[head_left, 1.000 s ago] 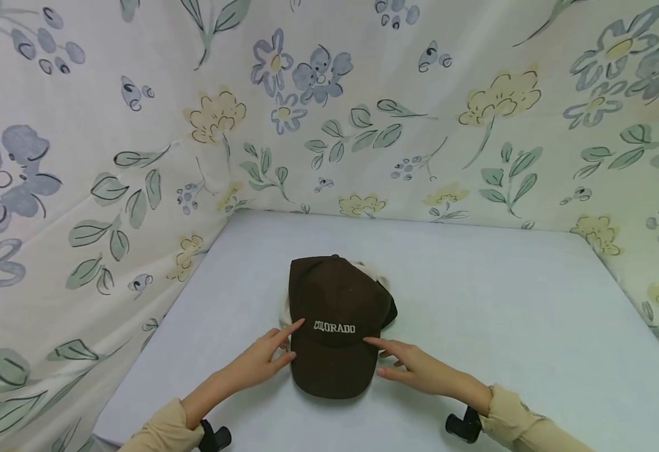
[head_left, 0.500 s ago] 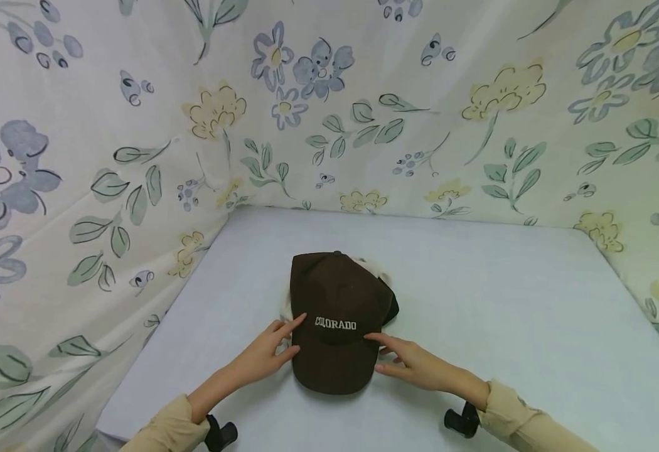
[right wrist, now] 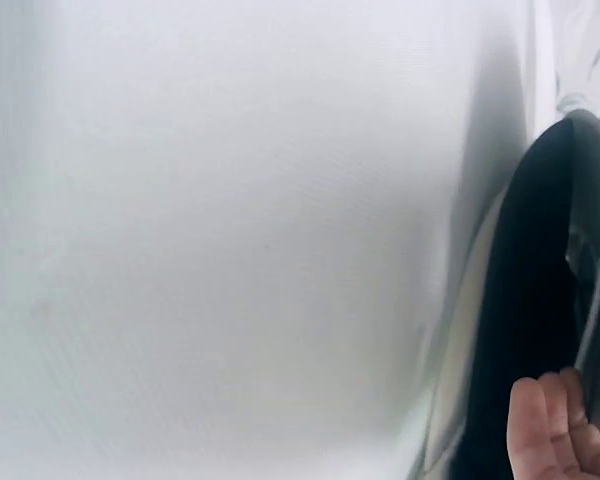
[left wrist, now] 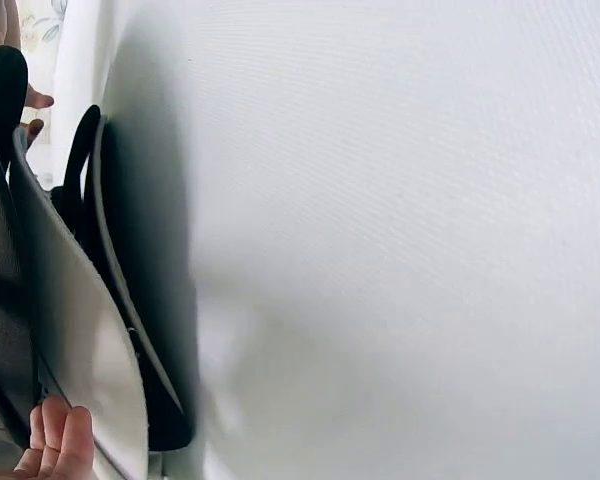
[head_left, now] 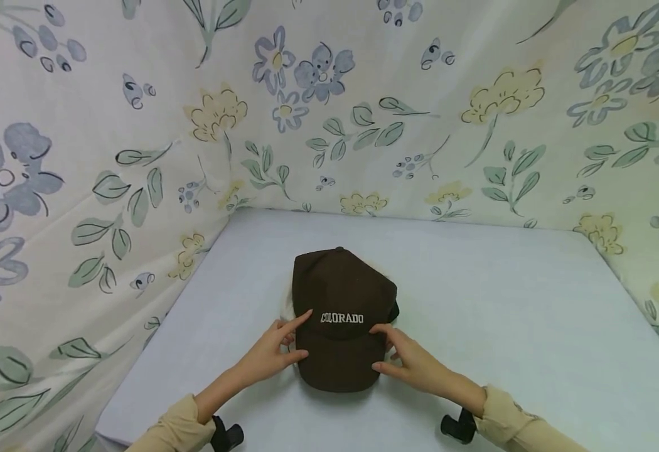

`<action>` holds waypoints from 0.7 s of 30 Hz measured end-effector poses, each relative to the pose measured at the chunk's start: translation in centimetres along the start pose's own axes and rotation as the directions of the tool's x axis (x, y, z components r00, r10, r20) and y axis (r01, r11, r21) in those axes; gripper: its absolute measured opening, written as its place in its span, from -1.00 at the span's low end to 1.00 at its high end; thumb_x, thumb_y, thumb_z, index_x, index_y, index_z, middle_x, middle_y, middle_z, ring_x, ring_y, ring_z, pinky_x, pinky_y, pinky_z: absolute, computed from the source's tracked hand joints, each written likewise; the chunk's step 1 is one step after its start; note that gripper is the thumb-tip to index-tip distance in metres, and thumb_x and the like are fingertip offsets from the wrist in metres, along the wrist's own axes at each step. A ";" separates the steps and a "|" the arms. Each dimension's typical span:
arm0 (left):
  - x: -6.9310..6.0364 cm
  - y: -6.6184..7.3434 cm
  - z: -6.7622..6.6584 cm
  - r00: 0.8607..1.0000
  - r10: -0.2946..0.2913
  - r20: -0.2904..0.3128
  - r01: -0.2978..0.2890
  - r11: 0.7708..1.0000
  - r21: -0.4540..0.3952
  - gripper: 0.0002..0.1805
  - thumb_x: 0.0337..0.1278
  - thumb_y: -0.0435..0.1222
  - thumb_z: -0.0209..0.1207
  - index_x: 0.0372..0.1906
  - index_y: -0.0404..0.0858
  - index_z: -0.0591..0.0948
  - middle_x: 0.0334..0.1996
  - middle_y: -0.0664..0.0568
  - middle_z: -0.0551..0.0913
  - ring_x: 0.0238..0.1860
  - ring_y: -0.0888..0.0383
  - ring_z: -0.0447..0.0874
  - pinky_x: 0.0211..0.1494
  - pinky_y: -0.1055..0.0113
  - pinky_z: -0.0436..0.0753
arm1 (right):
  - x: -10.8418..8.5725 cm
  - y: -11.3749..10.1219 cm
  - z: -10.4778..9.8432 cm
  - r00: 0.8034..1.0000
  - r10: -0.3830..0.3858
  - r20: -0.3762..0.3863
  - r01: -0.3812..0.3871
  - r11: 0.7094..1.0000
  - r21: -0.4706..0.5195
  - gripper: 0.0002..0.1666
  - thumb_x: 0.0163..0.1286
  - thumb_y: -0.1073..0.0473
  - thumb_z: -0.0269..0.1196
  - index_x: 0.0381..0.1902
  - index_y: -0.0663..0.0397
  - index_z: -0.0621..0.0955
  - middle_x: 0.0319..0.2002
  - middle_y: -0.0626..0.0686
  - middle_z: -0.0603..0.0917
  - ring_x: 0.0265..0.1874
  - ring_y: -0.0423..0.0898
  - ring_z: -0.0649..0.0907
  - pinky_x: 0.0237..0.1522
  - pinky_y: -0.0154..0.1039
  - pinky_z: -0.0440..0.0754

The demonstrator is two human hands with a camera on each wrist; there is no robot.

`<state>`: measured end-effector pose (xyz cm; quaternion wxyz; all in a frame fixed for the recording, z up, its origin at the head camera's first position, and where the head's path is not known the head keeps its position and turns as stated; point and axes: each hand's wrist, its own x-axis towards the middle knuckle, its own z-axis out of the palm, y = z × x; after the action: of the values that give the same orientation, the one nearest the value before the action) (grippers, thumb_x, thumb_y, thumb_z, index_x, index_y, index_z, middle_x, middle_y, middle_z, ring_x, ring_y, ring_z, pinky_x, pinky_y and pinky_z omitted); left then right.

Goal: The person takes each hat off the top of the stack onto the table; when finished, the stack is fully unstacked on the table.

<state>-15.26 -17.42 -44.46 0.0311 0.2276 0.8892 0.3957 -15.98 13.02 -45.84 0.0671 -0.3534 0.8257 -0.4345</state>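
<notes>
A brown baseball cap (head_left: 341,282) with white COLORADO lettering lies on top of a stack of caps, brim towards me. My left hand (head_left: 267,351) holds its left side, index finger on the crown and thumb on the brim. On the opposite side my right hand (head_left: 417,364) grips it, index finger and thumb on top, other fingers at the edge. In the left wrist view, curled fingers (left wrist: 60,440) sit between the brown cap and a cream brim (left wrist: 90,340) below. A black cap edge (head_left: 395,312) shows behind at right; the lower caps are mostly hidden.
A white table (head_left: 510,314) lies under the stack, with bare surface on both sides. Floral cloth (head_left: 329,113) hangs behind and along the left and right. Black wrist cameras (head_left: 458,427) are strapped below both hands.
The brown cap has shifted slightly right and away from me, covering more of the cream cap behind. Both hands moved with it, and the right fingers bend closer round its edge.
</notes>
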 end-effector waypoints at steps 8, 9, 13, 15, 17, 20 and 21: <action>0.6 2.1 -0.4 0.998 0.059 -0.033 -0.059 0.998 0.004 -0.23 -0.06 -0.14 0.23 0.31 0.01 0.17 -0.34 0.01 0.30 -0.37 0.07 0.28 -0.34 0.25 0.42 | -0.3 -1.3 -1.8 0.989 -0.076 -0.129 0.068 0.995 -0.067 -0.39 0.17 0.08 0.22 0.16 -0.01 0.27 -0.02 -0.07 0.39 -0.18 -0.18 0.43 -0.28 -0.28 0.52; 0.8 2.4 -0.5 0.997 0.068 -0.037 -0.068 0.998 0.003 -0.22 -0.06 -0.15 0.23 0.32 0.00 0.17 -0.34 0.00 0.30 -0.37 0.07 0.29 -0.32 0.24 0.43 | -0.3 -1.5 -2.2 0.986 -0.089 -0.144 0.078 0.994 -0.078 -0.38 0.17 0.11 0.23 0.16 0.00 0.27 -0.01 -0.05 0.39 -0.16 -0.17 0.43 -0.28 -0.29 0.52; 1.9 3.8 -1.1 0.992 0.107 -0.059 -0.107 0.994 -0.002 -0.21 -0.06 -0.18 0.24 0.32 -0.05 0.16 -0.33 -0.03 0.31 -0.36 0.07 0.29 -0.30 0.21 0.45 | -0.2 -3.5 -4.1 0.969 -0.144 -0.203 0.120 0.985 -0.126 -0.36 0.10 0.29 0.26 0.15 0.13 0.31 -0.02 0.06 0.42 -0.13 -0.07 0.44 -0.30 -0.24 0.54; 2.6 4.7 -1.4 0.990 0.121 -0.065 -0.123 0.992 -0.012 -0.21 -0.06 -0.22 0.25 0.32 -0.06 0.16 -0.31 -0.03 0.31 -0.35 0.07 0.29 -0.29 0.18 0.45 | -0.2 -5.1 -5.2 0.961 -0.163 -0.221 0.132 0.980 -0.150 -0.36 0.07 0.38 0.27 0.13 0.22 0.32 -0.05 0.12 0.43 -0.12 -0.01 0.45 -0.31 -0.21 0.55; 3.4 5.5 -1.7 0.988 0.135 -0.073 -0.137 0.990 -0.018 -0.21 -0.07 -0.23 0.25 0.32 -0.06 0.17 -0.32 -0.03 0.31 -0.35 0.05 0.30 -0.28 0.17 0.45 | -0.3 -6.6 -6.4 0.956 -0.177 -0.233 0.139 0.975 -0.172 -0.37 0.04 0.44 0.26 0.11 0.31 0.33 -0.07 0.18 0.44 -0.12 0.04 0.45 -0.31 -0.18 0.55; 4.9 6.6 -1.8 0.983 0.160 -0.086 -0.162 0.987 -0.010 -0.24 -0.05 -0.23 0.24 0.31 -0.05 0.18 -0.35 -0.05 0.31 -0.36 0.01 0.29 -0.32 0.23 0.43 | -0.6 -7.9 -8.2 0.953 -0.187 -0.240 0.135 0.967 -0.215 -0.39 0.03 0.48 0.25 0.09 0.39 0.34 -0.08 0.22 0.44 -0.13 0.06 0.46 -0.30 -0.20 0.55; 5.4 6.9 -1.8 0.982 0.167 -0.089 -0.169 0.986 -0.005 -0.25 -0.04 -0.22 0.23 0.31 -0.04 0.18 -0.35 -0.05 0.31 -0.36 -0.01 0.30 -0.34 0.24 0.42 | -0.7 -8.1 -8.8 0.952 -0.185 -0.243 0.130 0.966 -0.225 -0.39 0.03 0.49 0.24 0.09 0.39 0.34 -0.07 0.22 0.44 -0.14 0.07 0.47 -0.31 -0.19 0.55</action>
<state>-17.85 -12.30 -37.60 -0.0404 0.2838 0.8647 0.4124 -14.87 16.36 -34.44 -0.1149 -0.3627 0.8370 -0.3932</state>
